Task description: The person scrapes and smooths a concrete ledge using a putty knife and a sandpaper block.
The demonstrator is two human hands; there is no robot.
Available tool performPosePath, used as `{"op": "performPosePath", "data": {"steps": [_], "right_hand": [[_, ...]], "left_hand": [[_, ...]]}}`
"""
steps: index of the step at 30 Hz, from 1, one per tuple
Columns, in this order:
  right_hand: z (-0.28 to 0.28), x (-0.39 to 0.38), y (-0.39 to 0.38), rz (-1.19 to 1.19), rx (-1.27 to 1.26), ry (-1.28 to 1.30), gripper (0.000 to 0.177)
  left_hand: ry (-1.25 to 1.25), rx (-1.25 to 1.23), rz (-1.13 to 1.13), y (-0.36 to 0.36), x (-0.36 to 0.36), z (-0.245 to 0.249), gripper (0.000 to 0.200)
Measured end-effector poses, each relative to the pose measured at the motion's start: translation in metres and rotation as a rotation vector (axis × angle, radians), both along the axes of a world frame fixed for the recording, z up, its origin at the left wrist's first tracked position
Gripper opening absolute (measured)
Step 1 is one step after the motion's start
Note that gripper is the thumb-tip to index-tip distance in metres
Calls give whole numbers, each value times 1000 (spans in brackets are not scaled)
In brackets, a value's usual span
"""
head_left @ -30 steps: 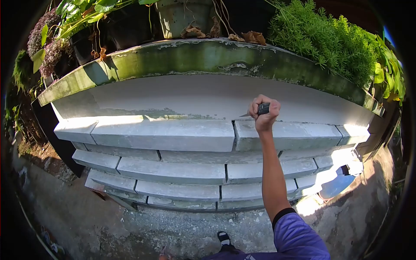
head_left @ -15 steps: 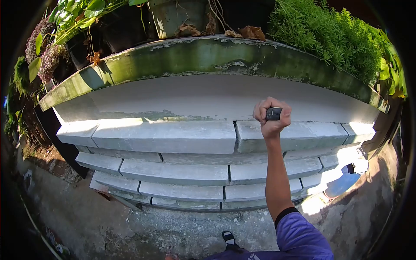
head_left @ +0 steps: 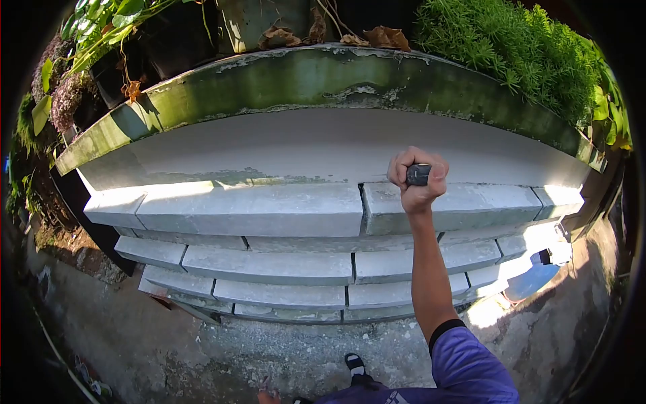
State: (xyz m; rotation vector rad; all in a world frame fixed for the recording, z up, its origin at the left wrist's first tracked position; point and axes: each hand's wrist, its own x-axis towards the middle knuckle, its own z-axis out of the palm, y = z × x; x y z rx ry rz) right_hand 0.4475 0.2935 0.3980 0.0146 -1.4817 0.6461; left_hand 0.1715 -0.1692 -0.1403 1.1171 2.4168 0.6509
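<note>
The right hand (head_left: 418, 180) has its fingers clamped around a dark handle (head_left: 418, 175), close to the pale wall (head_left: 296, 141) and the top right slab (head_left: 478, 205). The left hand (head_left: 268, 396) shows at the bottom edge (mostly cut off), so I cannot tell its fingers' state. Above the wall, a mossy ledge (head_left: 289, 84) bears plants (head_left: 501, 57).

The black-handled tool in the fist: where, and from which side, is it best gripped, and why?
Probably by its black handle, from the near side, fingers wrapped round it as the right hand has them. The handle's blunt end faces the viewer and its stout shape suits a fist; the working end is not clearly visible.
</note>
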Motion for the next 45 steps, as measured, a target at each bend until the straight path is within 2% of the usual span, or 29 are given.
{"op": "performPosePath", "data": {"steps": [1,2,4,6,7,10,13,14,16,17,18,20,22,25,28,30,32,34,35,37,39,41,42,44,45], "right_hand": [[3,3,0,72,68,23,70],[-2,-1,10,42,-18,23,68],[-4,-10,12,-122,-44,-63,68],[5,-22,14,-220,-67,-131,70],[7,-21,9,-157,-79,-102,70],[17,-10,-2,-26,-30,-14,70],[8,-20,18,-177,-94,13,71],[14,-22,15,-209,-89,-52,72],[21,-21,5,-143,-125,-21,71],[24,-19,0,-110,-141,-3,70],[23,-13,-5,-45,-56,26,69],[7,-24,18,-98,-119,26,70],[5,-26,29,-102,-221,-2,72],[1,-23,24,-102,-206,-41,71],[-23,-14,7,-114,-41,143,58],[-38,-4,-26,-205,102,186,44],[-59,7,-67,-592,83,205,35],[-82,23,-102,-649,185,343,26],[-93,41,-119,-810,310,263,19],[-121,69,-157,-987,315,209,17],[-163,94,-190,-1085,156,166,19],[-216,125,-229,-1257,-86,-103,33],[-245,131,-248,-1277,-287,-109,39],[-318,151,-288,-937,-943,63,40],[-350,157,-308,-906,-1055,130,40]], "left_hand": [[-25,-35,5,4,1,0,29],[-7,-39,12,3,2,-2,28],[33,-59,18,-7,1,-18,27],[109,140,22,-8,0,-26,23],[143,234,25,-15,2,-30,21],[-30,112,50,-16,-4,-23,19],[103,96,8,-32,-14,-50,18],[140,104,11,-33,-19,-62,19],[202,97,8,-49,-22,-80,21],[140,140,13,-53,-23,-69,24],[78,192,22,-54,-22,-59,28],[8,221,32,-57,-17,-25,32],[20,196,34,-66,-22,-23,33],[33,178,31,-80,-31,-26,34],[34,170,27,-92,-37,-28,36],[40,162,21,-102,-44,-29,37],[50,152,10,-109,-51,-30,38],[55,144,-3,-112,-56,-31,39],[57,141,-9,-113,-59,-29,39],[71,132,-28,-119,-65,-32,40],[91,133,-62,-122,-71,-35,42],[129,152,-107,-124,-79,-37,43],[145,145,-138,-125,-84,-39,43],[140,43,-245,-109,-93,-40,46],[99,-53,-317,-95,-100,-44,48]]}}
